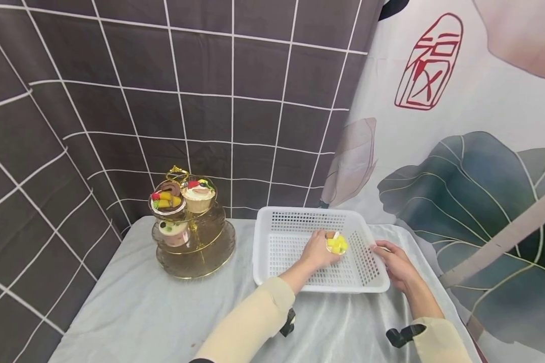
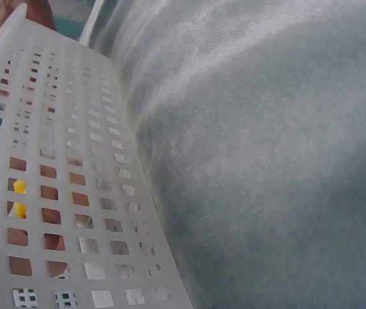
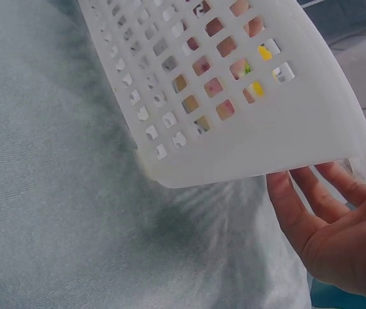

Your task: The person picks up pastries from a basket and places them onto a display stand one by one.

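My left hand (image 1: 317,252) reaches down inside a white perforated plastic basket (image 1: 313,289). Its fingers grip a small dessert cup topped with yellow fruit-like cubes (image 1: 337,244); the cup's lower part is hidden. In the left wrist view, parts of that hand and bits of yellow show only through the holes of the basket wall (image 2: 73,129). At the basket's right end, my right hand (image 1: 397,264) holds the rim. The right wrist view shows this hand's fingers (image 3: 289,206) against the outside of the end wall, under the lip.
Left of the basket stands a tiered, gold-trimmed dessert stand (image 1: 195,275). On its upper tiers sit a fruit-topped cup (image 1: 167,201), a cream-topped cupcake (image 1: 199,196) and a pale pink cup (image 1: 174,234). A light cloth (image 1: 163,312) covers the table. A dark grid-patterned curtain (image 1: 209,116) hangs behind.
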A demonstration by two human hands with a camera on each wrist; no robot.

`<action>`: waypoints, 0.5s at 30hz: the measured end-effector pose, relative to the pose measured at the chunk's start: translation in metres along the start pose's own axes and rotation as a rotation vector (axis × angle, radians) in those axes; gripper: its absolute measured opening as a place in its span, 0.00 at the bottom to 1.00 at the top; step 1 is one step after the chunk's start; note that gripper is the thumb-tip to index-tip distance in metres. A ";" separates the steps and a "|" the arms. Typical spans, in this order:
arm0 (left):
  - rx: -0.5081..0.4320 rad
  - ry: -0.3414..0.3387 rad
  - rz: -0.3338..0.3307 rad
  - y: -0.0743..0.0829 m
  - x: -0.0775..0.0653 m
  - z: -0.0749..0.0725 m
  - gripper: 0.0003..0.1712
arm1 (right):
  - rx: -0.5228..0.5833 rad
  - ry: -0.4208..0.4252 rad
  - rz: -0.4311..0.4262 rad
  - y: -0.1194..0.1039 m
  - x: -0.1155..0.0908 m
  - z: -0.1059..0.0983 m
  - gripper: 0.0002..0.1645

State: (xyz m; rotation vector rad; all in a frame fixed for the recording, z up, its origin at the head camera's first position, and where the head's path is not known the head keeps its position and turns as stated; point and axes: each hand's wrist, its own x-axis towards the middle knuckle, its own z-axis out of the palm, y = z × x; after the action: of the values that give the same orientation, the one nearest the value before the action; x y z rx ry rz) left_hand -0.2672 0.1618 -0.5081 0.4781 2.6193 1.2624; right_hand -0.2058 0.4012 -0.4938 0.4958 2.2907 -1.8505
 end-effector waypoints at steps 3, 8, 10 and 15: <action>0.003 0.011 -0.010 -0.001 0.000 0.001 0.47 | -0.011 0.007 -0.004 0.000 0.000 0.001 0.36; -0.004 0.015 -0.014 -0.003 -0.001 0.002 0.47 | -0.017 0.007 -0.011 0.002 -0.002 0.002 0.37; -0.012 0.015 -0.014 -0.003 -0.001 0.002 0.47 | -0.015 0.009 -0.015 0.003 -0.003 0.003 0.37; -0.011 0.035 -0.039 -0.002 0.002 0.001 0.46 | -0.009 0.019 -0.017 0.001 -0.001 0.004 0.37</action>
State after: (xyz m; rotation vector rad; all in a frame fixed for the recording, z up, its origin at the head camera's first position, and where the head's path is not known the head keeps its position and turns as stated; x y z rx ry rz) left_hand -0.2690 0.1622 -0.5108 0.4053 2.6358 1.2836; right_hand -0.2048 0.3979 -0.4954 0.4962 2.3213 -1.8503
